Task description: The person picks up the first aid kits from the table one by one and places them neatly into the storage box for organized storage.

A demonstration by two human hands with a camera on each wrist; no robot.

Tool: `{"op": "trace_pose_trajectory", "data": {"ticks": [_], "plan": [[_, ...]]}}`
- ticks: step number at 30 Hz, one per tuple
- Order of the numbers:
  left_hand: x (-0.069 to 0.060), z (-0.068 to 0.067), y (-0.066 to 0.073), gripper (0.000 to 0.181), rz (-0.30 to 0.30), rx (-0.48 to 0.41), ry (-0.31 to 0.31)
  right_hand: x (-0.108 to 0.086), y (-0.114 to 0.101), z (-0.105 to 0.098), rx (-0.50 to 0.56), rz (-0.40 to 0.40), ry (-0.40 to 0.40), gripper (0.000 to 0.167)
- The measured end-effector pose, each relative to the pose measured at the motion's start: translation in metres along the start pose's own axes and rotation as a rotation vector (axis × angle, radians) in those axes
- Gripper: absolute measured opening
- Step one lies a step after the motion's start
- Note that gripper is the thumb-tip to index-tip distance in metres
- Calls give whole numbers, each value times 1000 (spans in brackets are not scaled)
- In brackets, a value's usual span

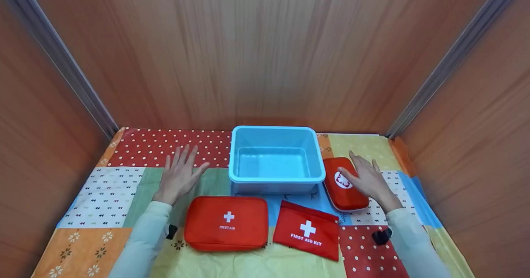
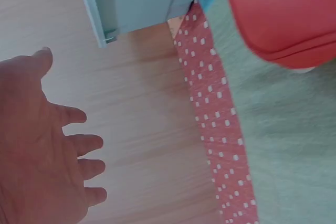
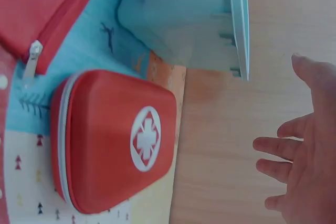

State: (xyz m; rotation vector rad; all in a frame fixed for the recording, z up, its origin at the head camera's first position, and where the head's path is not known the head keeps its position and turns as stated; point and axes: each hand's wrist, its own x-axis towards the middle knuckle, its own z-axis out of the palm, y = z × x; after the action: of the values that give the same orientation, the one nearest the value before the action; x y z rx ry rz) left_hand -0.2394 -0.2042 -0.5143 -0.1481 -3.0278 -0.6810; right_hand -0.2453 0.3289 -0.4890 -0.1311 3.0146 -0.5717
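A light blue bin (image 1: 273,162) stands at the back middle of the table with nothing inside. In front of it lie a wide red first aid case (image 1: 227,224) and a flat red zip pouch (image 1: 307,230). To its right is a smaller red case with a round white emblem (image 1: 346,184), whole in the right wrist view (image 3: 118,142). My left hand (image 1: 179,176) is raised left of the bin with fingers spread, touching nothing. My right hand (image 1: 368,180) hovers over the smaller case's right side, fingers spread, holding nothing; the right wrist view shows it apart from the case.
A patchwork cloth (image 1: 95,195) covers the table. Wooden panels rise behind (image 1: 265,54) and at both sides, with metal strips at the corners. Dark devices are strapped at both wrists.
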Motion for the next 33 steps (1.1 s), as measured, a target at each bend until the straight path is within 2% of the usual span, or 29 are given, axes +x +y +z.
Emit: {"op": "trace_pose_trajectory", "data": {"ticks": [5,8,14,23,29,33], "plan": [[-12,12,-6,86,-16,-37,-15,0,-11,9,55,42,-28,97],[-20,19,-10,84,-26,-50,-16,0,-19,18,99,65,-37,93],[-32,34,-15,84,-60,-51,-27,3,-33,36,147,10,-17,83],[-47,48,-19,81,-141,-41,-102,6,-41,50,228,-19,-17,73],[-58,58,-23,71,-150,-32,-89,9,-43,54,265,-30,-16,67],[-65,63,-25,62,-165,-59,-85,10,-43,56,289,-53,-15,67]]}}
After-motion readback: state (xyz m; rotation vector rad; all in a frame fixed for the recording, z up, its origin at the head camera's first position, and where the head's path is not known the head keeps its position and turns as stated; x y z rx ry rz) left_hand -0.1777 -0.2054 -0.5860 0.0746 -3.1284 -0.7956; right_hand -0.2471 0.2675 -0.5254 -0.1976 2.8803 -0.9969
